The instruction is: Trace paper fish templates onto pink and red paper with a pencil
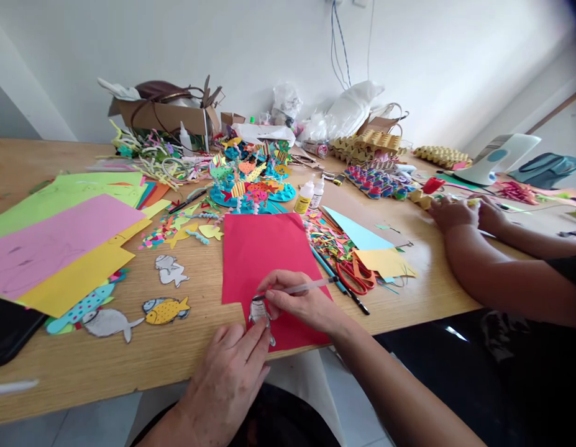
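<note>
Broadly, a wooden table (105, 372) carries everything, and at the middle of its near edge lies a red sheet (269, 254), its near left corner cut away in a step; because its near side sits so close to the table's edge, a brush from a forearm could drag it askew. The left hand (232, 366) reaches in over that near edge, fingers extended side by side and pressing on paper, while the right hand (297, 304) lies over the sheet, thumb and fingers pinched on a pen. Just off the sheet's right edge are red-handled scissors (356, 268), near enough to the pen's back end that a wide swing might nudge them. The small grey fish cutout (258, 310) lies on the sheet beside the stepped corner, partly hidden by the left fingers; should their pressure lighten, it could pivot and throw any line off. Slimmest is the pen (310, 286), its dark tip at the cutout's far end; whether it touches the red paper I cannot tell, but pushing too hard might snag or lift the cutout's thin edge
</note>
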### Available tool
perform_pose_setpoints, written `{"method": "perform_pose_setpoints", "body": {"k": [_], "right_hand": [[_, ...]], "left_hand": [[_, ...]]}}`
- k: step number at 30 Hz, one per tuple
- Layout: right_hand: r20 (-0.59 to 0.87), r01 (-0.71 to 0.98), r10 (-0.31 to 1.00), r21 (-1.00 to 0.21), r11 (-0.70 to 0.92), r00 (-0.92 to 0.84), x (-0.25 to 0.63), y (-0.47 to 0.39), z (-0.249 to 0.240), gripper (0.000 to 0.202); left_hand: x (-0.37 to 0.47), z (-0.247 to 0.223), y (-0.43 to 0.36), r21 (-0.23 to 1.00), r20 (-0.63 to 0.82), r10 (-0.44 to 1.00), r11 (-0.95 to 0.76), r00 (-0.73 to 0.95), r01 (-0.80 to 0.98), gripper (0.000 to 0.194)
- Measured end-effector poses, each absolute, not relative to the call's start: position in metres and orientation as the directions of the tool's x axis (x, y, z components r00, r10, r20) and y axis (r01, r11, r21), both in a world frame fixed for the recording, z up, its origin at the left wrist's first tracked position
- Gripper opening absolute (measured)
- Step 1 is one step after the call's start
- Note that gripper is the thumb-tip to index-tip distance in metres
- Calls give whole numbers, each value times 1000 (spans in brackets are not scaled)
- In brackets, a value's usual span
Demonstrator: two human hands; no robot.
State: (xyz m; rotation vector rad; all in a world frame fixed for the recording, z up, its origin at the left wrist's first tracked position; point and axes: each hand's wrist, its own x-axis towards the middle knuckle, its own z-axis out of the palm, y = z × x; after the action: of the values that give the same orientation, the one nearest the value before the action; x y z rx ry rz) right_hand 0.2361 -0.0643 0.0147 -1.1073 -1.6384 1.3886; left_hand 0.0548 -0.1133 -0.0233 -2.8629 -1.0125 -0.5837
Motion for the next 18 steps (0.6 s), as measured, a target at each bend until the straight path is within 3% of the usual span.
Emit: {"method": "perform_pose_setpoints", "body": {"k": [4,18], "right_hand": [[-79,173,882,-985,3,-464,232,-59,14,1],[-132,293,810,-955,52,-572,229,-54,9,12]], "left_hand": [[53,-25,-114,48,368,584,-789,724,612,31],[51,-33,-114,60,394,581,-789,712,611,32]]}}
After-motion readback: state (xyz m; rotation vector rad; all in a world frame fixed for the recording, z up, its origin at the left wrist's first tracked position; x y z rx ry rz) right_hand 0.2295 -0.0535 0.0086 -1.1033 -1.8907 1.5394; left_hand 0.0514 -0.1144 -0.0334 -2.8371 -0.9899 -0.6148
